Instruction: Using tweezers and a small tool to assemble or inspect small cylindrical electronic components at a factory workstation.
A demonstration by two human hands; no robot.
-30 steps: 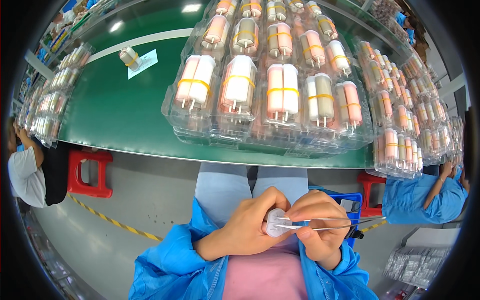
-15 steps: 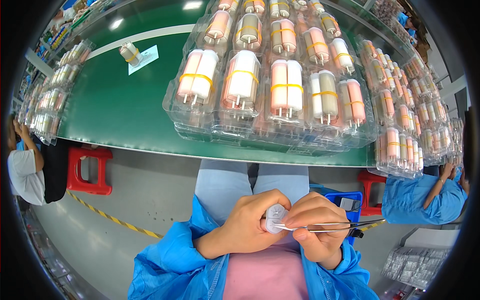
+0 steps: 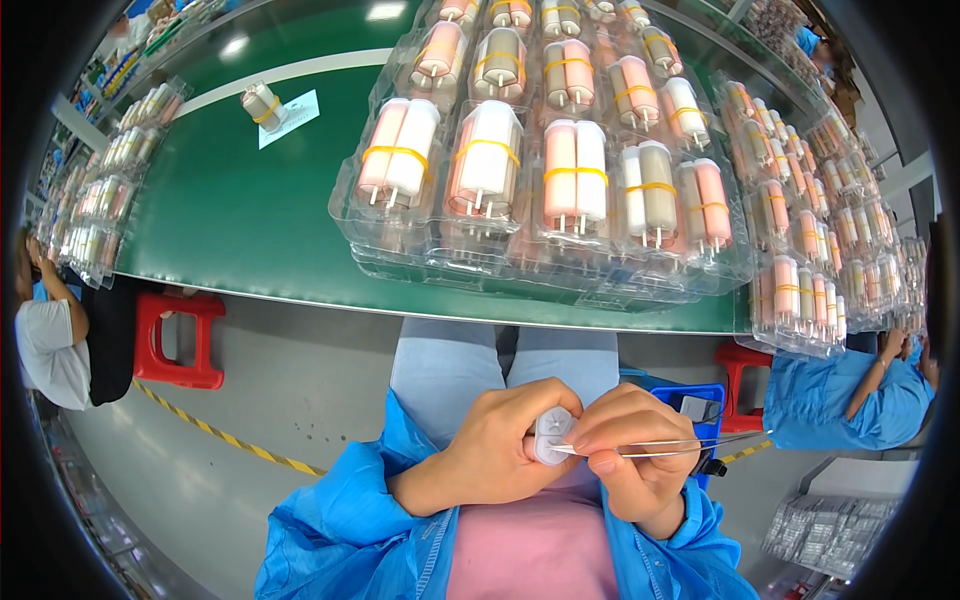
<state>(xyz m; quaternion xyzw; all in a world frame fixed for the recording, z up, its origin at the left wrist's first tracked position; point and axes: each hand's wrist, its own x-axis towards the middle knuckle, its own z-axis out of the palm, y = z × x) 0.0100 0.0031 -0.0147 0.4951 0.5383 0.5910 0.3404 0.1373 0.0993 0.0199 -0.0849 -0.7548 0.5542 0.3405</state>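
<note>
My left hand (image 3: 500,445) grips a small white plastic part (image 3: 549,438) close to my chest, above my lap. My right hand (image 3: 625,460) pinches a pair of metal tweezers (image 3: 680,446), whose tips touch the white part's face. Both hands meet in the lower middle of the head view. On the green table (image 3: 250,220) ahead lie stacked clear plastic trays (image 3: 540,190) filled with pairs of white, pink and beige cylinders bound by yellow bands.
More filled trays (image 3: 820,250) run along the table's right side and its far left edge (image 3: 90,200). A single banded pair stands on a paper slip (image 3: 270,108). A red stool (image 3: 175,340) and a seated person are at left; a person in blue (image 3: 840,400) at right.
The view has shifted slightly. My hands stay together with the tweezers still on the white part.
</note>
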